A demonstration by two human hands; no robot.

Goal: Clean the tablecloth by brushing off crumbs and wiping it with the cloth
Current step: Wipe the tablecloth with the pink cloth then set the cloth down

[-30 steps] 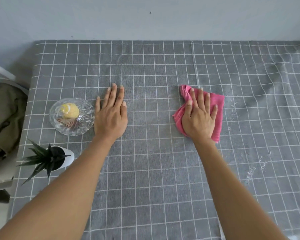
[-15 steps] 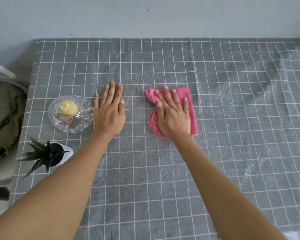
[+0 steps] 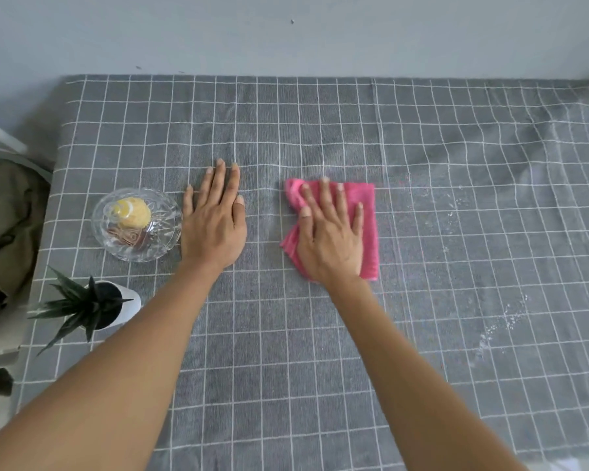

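Note:
A grey tablecloth (image 3: 320, 351) with a white grid covers the table. My right hand (image 3: 330, 232) lies flat, fingers spread, on a crumpled pink cloth (image 3: 369, 219) and presses it onto the tablecloth near the middle. My left hand (image 3: 215, 222) rests flat on the tablecloth to the left, palm down, holding nothing. White crumbs (image 3: 504, 321) are scattered to the right of the cloth, with more specks (image 3: 453, 212) further back.
A cut-glass bowl (image 3: 165, 246) with a yellow item and small things inside stands just left of my left hand. A small spiky plant in a white pot (image 3: 130, 307) stands at the table's left edge. An olive bag (image 3: 4, 226) sits off the table on the left. A wall runs along the back.
My right hand has slid the pink cloth leftward across the tablecloth, from right of centre to near my left hand. My left hand has stayed in place.

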